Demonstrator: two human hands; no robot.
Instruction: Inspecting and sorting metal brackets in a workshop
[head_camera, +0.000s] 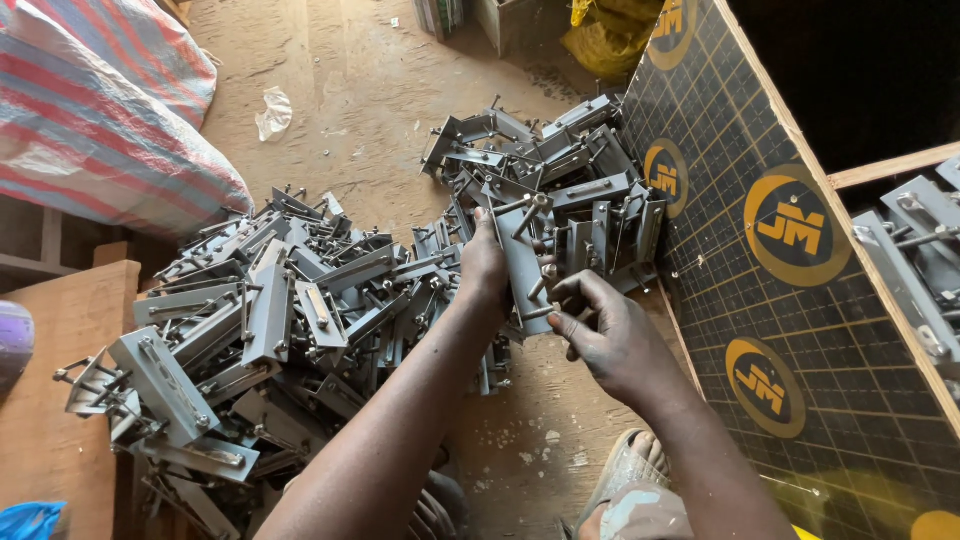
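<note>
Gripping grey metal bracket (527, 262), left hand (482, 268), right fingers (572, 322) below

The left hand (483, 268) is covering the near end of the grey metal bracket (527, 262) it is gripping, and its fingers are lying out of sight behind the piece. The right hand (612, 338) is hiding whatever small part its fingers (562, 322) are pinching (too small to tell). Both forearms are running off the bottom edge. The striped sack (100, 110) is being cut by the left edge, and the brackets at the right (920, 250) are sinking into shadow there.
</note>
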